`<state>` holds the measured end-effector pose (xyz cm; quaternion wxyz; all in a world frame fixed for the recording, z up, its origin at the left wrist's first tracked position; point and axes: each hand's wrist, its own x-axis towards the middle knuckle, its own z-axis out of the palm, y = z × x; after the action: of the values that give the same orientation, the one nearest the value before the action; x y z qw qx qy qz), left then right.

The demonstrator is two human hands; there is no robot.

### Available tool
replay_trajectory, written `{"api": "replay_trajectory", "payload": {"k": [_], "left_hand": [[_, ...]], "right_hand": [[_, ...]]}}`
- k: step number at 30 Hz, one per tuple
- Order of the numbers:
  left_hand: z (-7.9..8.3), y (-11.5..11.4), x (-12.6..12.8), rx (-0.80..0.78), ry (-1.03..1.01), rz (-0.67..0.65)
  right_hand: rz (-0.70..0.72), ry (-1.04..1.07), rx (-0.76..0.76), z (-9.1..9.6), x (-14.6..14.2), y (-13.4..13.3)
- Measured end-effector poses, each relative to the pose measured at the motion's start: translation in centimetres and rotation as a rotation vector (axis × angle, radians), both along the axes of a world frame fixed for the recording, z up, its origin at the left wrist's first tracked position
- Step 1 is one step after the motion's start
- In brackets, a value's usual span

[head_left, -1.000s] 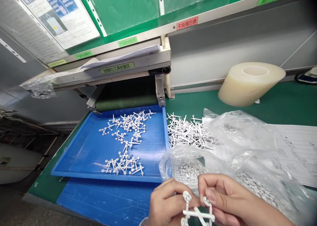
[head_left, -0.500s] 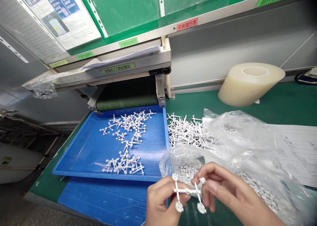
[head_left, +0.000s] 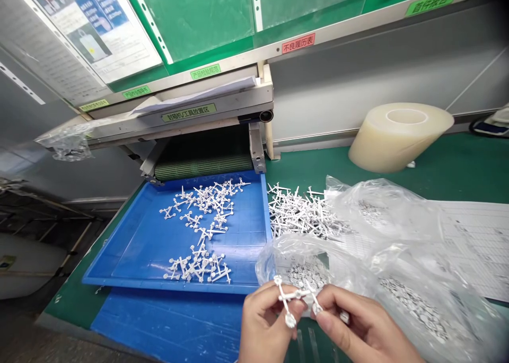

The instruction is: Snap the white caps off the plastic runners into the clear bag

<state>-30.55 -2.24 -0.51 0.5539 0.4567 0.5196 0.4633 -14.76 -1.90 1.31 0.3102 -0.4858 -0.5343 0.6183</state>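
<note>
A white plastic sprue (head_left: 293, 295), a crossbar with round parts at the ends of its arms, is held up above the near edge of the green table (head_left: 465, 167), in front of the blue tray's near right corner. The left hand (head_left: 264, 320) has thumb and fingers clamped on the crossbar. The right hand (head_left: 358, 320) closes its thumb and forefinger on the round part at the near right end, and a loose small white piece (head_left: 344, 316) shows among its other fingers.

Just beyond the hands, a clear plastic bag (head_left: 265, 262) lies open with many small round parts (head_left: 305, 274) inside. To the right, more such pieces (head_left: 415, 307) show through clear plastic, and a further bag (head_left: 397, 193) behind holds a smaller heap.

Left of these, the blue tray (head_left: 139, 246) contains sprues with round ends in a far cluster (head_left: 210, 197) and a near cluster (head_left: 201, 263), with a few between. Against its right side is a pile of bare white sprue sticks (head_left: 298, 212) on the table. A printed sheet (head_left: 477, 236) lies partly under the bags.

Farther back, a roll of clear film (head_left: 393, 143) stands at right, and a conveyor belt (head_left: 207, 145) ends over the tray's far edge.
</note>
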Motion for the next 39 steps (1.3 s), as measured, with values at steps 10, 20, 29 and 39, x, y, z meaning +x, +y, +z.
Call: {"api": "replay_trajectory", "payload": {"k": [10,20,29,39], "left_hand": [[-0.6,-0.3,-0.6,0.765,0.556,0.162],[-2.9,0.4,-0.5,-0.002,0.056,0.149],[-2.0,0.7,-1.2,0.565,0.364,-0.096],[-1.7,0.0,-0.2,-0.014,0.213,-0.056]], "right_hand": [[0.0,-0.017,-0.032,-1.1,0.3,0.6],[0.011,-0.437,0.397,-3.1,0.7,3.1],[0.111,0.42,-0.468,-1.2,0.2,2.9],[-0.19,-0.181,0.338,-1.8,0.7,0.8]]}}
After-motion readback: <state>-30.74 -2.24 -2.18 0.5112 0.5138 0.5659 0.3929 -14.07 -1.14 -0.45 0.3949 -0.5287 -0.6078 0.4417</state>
